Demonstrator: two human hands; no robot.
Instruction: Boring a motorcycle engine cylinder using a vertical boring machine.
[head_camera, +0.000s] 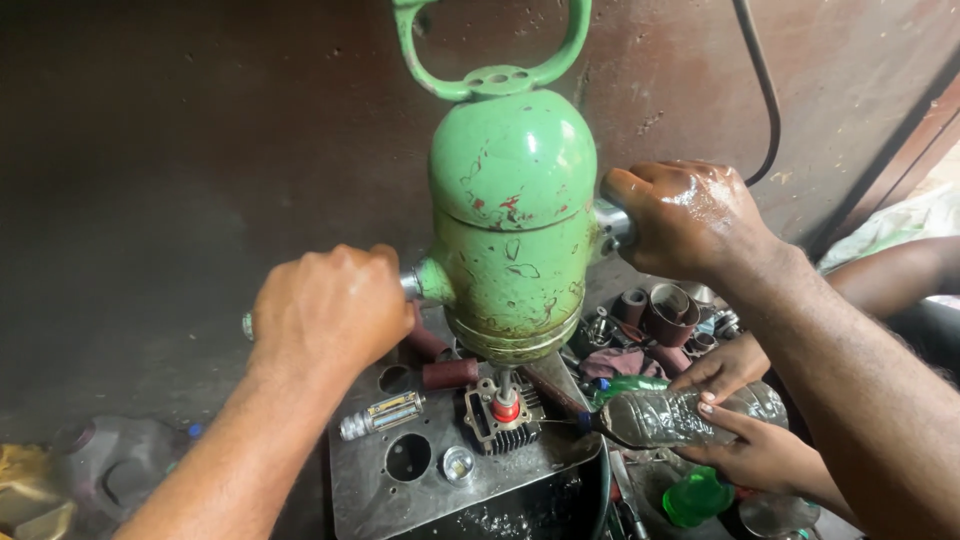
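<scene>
The green hand drill (512, 225) stands upright in the middle, its bit on a finned cylinder head (503, 418) on a metal plate (380, 490). The left hand (330, 310) and right hand (685, 220) grip its side handles. At right, another person's hands (745, 420) hold a plastic bottle (670, 415).

A dark, rust-brown metal wall (200, 130), scuffed and pitted, fills most of the frame. A black cable (768, 90) curves down it at upper right. Daylight brightens the far right edge; the lower left lies in shadow.
</scene>
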